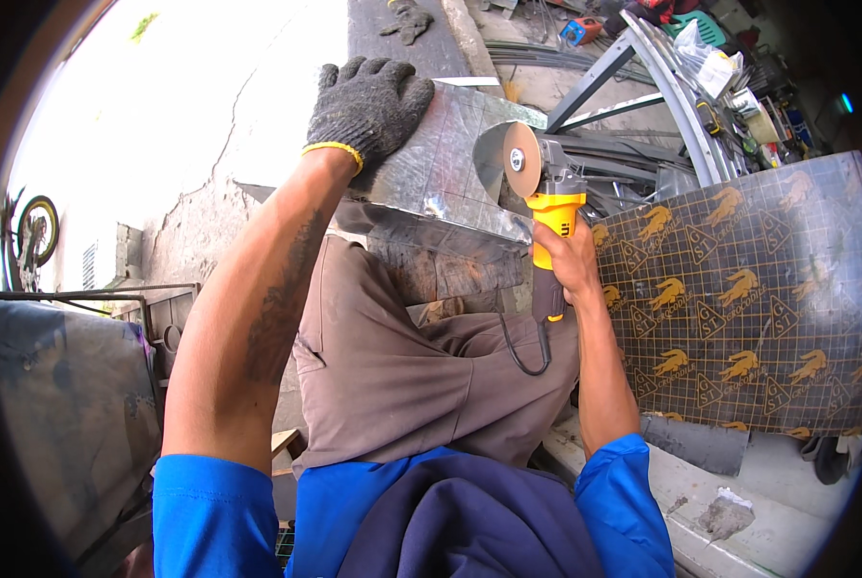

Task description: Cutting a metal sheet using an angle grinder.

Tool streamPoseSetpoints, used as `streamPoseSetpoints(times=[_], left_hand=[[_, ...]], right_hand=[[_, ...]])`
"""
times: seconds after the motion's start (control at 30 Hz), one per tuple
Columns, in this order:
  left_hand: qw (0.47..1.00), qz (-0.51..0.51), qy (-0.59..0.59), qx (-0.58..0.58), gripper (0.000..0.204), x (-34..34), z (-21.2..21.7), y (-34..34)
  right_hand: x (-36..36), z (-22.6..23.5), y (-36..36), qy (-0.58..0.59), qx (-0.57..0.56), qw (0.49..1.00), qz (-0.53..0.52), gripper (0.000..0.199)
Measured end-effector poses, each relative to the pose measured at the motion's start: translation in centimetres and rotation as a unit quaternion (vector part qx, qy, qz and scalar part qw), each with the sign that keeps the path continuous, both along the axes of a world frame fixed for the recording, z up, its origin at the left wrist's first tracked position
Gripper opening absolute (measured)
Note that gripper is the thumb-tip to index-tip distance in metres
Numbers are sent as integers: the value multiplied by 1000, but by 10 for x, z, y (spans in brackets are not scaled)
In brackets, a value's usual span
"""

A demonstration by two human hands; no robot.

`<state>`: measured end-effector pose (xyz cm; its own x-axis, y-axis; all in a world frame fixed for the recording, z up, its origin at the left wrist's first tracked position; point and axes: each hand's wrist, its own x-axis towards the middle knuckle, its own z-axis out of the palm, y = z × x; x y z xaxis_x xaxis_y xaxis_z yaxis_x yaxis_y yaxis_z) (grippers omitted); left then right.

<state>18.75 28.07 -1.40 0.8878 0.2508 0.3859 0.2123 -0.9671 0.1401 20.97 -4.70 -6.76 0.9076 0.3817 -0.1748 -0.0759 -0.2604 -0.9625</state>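
Observation:
My left hand [373,106], in a dark grey knitted glove with a yellow cuff, presses down on the left part of a shiny metal sheet [436,144]. Its fingers look foreshortened and slightly spread. A dark, round-edged opening shows in the sheet's right side. My bare right hand [571,255] is closed around the body of a yellow and grey angle grinder [556,207], held upright. The grinder's thin brown disc [522,159] stands beside that opening; whether it touches the metal I cannot tell. A black cord [522,364] loops from the handle's lower end over my trousers.
On my right leans a large dark sheet [730,289] printed with a yellow grid. Beyond stands a grey metal frame [662,87] with tools and bags. Another glove [407,21] lies on a dark board ahead. A covered object [75,405] is at left.

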Motion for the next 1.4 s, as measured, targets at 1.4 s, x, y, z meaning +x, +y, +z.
streamPoseSetpoints(times=[1.4], left_hand=[[1000,0,22,14,52,0,3,-3]], right_hand=[[-4,5,4,24,-10,998,58,35]])
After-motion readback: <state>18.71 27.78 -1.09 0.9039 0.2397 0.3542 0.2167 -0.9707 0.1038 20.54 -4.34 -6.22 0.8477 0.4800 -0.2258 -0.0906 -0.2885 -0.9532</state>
